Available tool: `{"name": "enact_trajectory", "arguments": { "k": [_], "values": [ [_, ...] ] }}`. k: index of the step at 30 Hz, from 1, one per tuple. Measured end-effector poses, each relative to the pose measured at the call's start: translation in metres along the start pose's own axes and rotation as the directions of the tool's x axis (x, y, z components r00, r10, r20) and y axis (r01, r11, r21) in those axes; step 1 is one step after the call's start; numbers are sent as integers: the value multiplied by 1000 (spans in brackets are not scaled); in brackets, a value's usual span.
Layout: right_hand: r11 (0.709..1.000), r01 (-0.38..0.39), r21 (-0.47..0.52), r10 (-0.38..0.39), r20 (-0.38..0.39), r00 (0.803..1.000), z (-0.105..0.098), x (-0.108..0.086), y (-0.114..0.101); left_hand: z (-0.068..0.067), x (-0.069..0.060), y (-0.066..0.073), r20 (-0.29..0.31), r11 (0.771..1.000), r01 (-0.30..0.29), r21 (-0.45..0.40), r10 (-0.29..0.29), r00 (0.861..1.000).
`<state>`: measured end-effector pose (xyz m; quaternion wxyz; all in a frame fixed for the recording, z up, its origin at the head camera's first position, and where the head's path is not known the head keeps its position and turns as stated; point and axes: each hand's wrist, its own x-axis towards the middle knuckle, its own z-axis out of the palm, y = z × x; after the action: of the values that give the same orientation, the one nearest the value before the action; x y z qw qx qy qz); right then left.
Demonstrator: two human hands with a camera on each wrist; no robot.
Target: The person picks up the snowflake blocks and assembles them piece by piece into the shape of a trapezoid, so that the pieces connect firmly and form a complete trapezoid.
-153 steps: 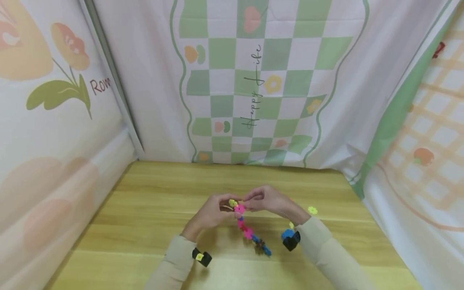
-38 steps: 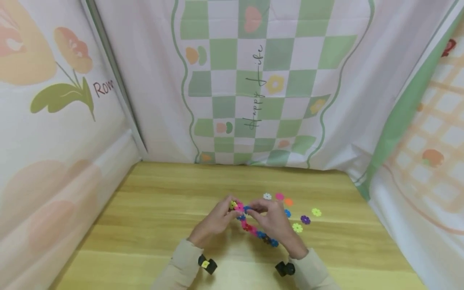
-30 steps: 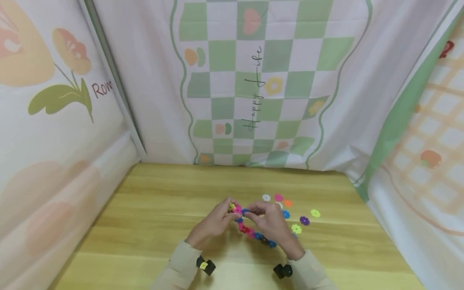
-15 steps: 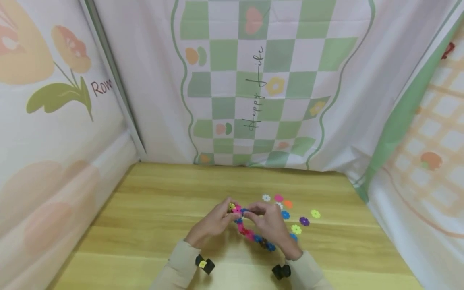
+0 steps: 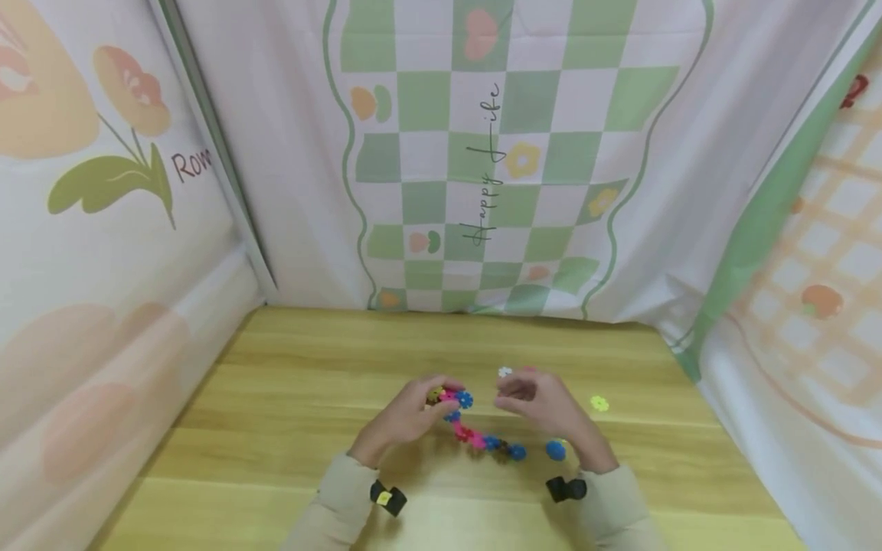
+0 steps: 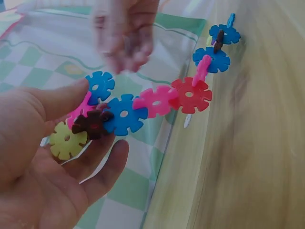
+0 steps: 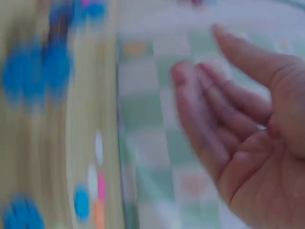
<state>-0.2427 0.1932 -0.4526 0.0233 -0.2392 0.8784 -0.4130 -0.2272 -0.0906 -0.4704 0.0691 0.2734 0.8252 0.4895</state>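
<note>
My left hand pinches one end of a chain of interlocked flower-shaped discs between thumb and fingers. In the left wrist view, a yellow disc, a brown one and a blue disc lie at the held end, by the thumb. Pink, red, blue and brown discs carry on from there, and in the head view the chain trails down rightward to a blue disc. Right of the held end is my right hand, with nothing between its parted thumb and fingers; the right wrist view is blurred.
Loose discs lie on the wooden table: a white one behind the right hand, a yellow one to its right, and a blue one near the right wrist. Patterned cloth hangs behind and at both sides.
My right hand has let go of the blue disc at the held end and moved right, now covering several loose discs. The left hand keeps its hold on the chain.
</note>
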Motion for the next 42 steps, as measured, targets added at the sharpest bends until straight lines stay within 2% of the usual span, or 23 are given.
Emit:
{"name": "enact_trajectory", "arguments": {
  "k": [2, 4, 7, 10, 17, 21, 25, 27, 32, 36, 40, 42],
  "values": [
    [994, -107, -39, 107, -16, 994, -14, -3, 15, 0, 0, 0, -6, 1000, 21, 0, -21, 1000],
    [976, -205, -71, 204, -25, 979, -23, -6, 30, 0, -1, 0, -12, 999, 39, -8, -39, 999],
    [952, -291, -98, 291, -24, 957, -31, -10, 49, 0, -1, -1, -17, 999, 41, -23, -41, 999],
    [938, -326, -121, 325, -23, 945, -32, -12, 63, 1, -1, -2, -19, 999, 31, -44, -32, 999],
    [930, -338, -146, 333, -58, 941, -22, -10, 78, 3, 3, -3, -37, 998, 6, -57, -8, 999],
    [921, -370, -122, 364, -72, 929, -18, -10, 78, 3, 4, -4, -42, 998, 1, -62, -4, 999],
    [917, -395, -56, 391, -75, 917, -16, -9, 73, 4, 4, -6, -53, 997, 7, -75, -11, 999],
    [922, -386, -39, 382, -86, 920, -16, -8, 69, 4, 4, -6, -62, 996, 10, -86, -15, 998],
    [946, -323, -6, 321, -101, 942, -14, -3, 55, 4, 3, -6, -76, 993, 11, -119, -20, 997],
    [947, -301, 114, 310, -78, 947, -11, -1, 39, 3, 3, -5, -89, 991, 8, -136, -20, 996],
    [923, -289, 253, 311, -52, 949, -7, 0, 22, 3, 3, -4, -103, 990, 1, -138, -16, 995],
    [902, -280, 328, 308, -34, 951, -5, 1, 14, 3, 3, -3, -109, 990, -2, -140, -13, 994]
  ]
}}
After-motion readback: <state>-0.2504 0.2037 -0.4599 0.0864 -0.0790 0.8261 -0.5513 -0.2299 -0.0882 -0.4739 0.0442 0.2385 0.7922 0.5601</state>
